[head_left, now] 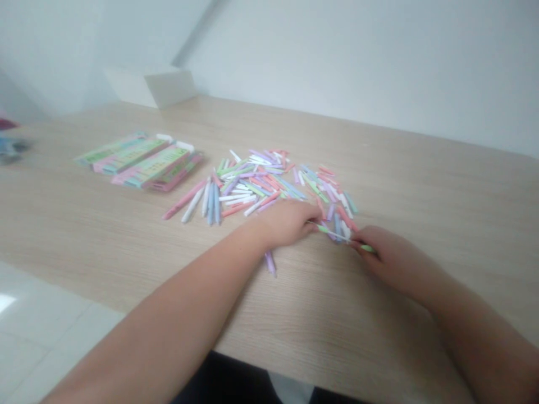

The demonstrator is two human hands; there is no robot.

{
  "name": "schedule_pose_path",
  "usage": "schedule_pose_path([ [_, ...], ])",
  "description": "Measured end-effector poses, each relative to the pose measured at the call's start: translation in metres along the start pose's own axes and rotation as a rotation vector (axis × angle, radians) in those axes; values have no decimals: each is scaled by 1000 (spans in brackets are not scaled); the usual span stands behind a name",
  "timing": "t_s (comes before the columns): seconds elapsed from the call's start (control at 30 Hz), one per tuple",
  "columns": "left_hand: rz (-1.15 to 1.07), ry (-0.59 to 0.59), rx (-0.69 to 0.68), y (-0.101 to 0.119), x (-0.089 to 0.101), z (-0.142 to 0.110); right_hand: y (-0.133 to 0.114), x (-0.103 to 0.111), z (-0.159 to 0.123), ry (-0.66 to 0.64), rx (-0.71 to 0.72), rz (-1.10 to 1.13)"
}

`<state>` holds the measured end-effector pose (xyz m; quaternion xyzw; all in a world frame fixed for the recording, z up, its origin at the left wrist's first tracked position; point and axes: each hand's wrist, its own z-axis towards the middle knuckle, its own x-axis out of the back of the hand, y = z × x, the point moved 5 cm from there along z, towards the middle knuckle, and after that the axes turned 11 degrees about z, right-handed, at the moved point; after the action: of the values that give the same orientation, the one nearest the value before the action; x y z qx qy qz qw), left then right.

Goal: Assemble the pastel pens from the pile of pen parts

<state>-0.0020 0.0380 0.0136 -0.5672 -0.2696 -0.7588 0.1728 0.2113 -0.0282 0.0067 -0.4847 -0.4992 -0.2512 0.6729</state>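
Observation:
My left hand (290, 223) is closed in a pinch at the front of a loose pile of pastel pen parts (252, 179). From its fingertips sticks out a slim pen piece with a green section (323, 229). A thin whitish rod (339, 236) runs from there toward my right hand (381, 249), which is also closed. A green pen part (367, 248) shows between the right fingers. The pieces are small and blurred, so I cannot tell whether they are joined. Near my left wrist lies a purple pen piece (270, 264).
Several pastel pen boxes (145, 163) lie side by side on the left of the wooden table (442, 196). Several longer pens (213, 205), pink, white and blue, lie between boxes and pile. A folded white card (170, 88) stands at the back, near the wall.

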Motion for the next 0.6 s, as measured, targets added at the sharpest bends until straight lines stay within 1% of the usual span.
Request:
schedule_pose_path([
  [0.1, 4, 32, -16, 12, 1, 0, -16, -6, 1, 106, 28, 0],
  [0.23, 24, 54, 15, 21, 3, -1, -29, -5, 2, 253, 70, 24],
  [0.37, 7, 68, 112, 16, 4, 0, -34, -3, 1, 357, 110, 91],
  [0.5, -105, 73, 131, 8, 6, 0, -34, 6, -3, 527, 87, 160],
  [0.6, -163, 67, 162, 1, 9, -2, -31, 12, -6, 568, 93, 191],
])
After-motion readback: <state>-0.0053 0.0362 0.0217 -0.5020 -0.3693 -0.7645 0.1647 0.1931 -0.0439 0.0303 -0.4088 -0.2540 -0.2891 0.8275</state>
